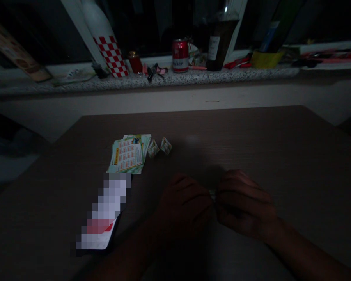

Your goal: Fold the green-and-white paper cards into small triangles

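Two hands: the left hand [187,199] and the right hand [245,199] face each other low over the table [251,136], knuckles up, with a narrow gap between them.
Pale sliver: a small pale sliver [212,193] shows in that gap, right at the fingertips of both hands; the rest of it is hidden and its material cannot be told.
Fingers: on both hands they curl inward and lie close together, not spread; the tips are too dark to tell whether either hand truly pinches the sliver.
Grip: for work this small, a light hold between thumb and forefinger would likely serve best, both hands level so that the piece does not twist.
Wrists: low forearms, near the tabletop, should help keep the fingertips steady.
Light: the hands' own shadow falls over the work; turning them slightly would probably show the edges better.
Small folded pieces: the inner folded piece [153,148] sits just beside the printed sheets [127,154]; the outer folded piece [165,145] lies near it, apart from the hands.
Phone: the phone [101,242] lies below the sheets, its screen mostly pixelated, well clear of the right hand.
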### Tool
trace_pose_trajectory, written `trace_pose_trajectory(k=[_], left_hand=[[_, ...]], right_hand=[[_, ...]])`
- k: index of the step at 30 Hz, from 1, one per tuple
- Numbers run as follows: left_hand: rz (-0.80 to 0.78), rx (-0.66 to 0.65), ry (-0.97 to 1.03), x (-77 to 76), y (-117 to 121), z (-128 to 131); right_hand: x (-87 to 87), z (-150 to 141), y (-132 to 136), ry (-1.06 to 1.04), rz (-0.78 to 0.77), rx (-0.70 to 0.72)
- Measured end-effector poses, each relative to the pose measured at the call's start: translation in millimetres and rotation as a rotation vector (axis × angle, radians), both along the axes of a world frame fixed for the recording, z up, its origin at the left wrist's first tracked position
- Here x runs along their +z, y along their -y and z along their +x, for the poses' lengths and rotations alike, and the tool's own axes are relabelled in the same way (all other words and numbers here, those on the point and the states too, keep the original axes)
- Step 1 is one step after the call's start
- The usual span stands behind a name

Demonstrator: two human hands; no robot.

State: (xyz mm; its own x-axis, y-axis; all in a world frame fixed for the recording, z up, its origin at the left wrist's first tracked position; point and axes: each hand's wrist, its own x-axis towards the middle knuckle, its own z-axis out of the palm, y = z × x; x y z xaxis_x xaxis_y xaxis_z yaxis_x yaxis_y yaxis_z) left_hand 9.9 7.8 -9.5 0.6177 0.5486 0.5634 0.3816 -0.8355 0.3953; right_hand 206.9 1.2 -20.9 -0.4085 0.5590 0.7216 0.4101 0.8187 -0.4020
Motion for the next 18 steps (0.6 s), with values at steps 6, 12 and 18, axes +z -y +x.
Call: trace_pose_trajectory(k=[6, 12, 18], left_hand=[[0.001, -0.037, -0.02, 0.0, -0.6, 0.7], [0.007, -0.037, -0.001, 3.0, 0.3, 0.4], [0.016, -0.048, 0.046, 2.4, 1.8, -1.5]], right_hand=[[0.0, 0.1, 1.0, -0.003, 0.0, -0.013], [0.3, 1.2, 2.2, 0.015, -0.01, 0.018], [-1.0, -1.5, 2.7, -0.023, -0.023, 0.06]])
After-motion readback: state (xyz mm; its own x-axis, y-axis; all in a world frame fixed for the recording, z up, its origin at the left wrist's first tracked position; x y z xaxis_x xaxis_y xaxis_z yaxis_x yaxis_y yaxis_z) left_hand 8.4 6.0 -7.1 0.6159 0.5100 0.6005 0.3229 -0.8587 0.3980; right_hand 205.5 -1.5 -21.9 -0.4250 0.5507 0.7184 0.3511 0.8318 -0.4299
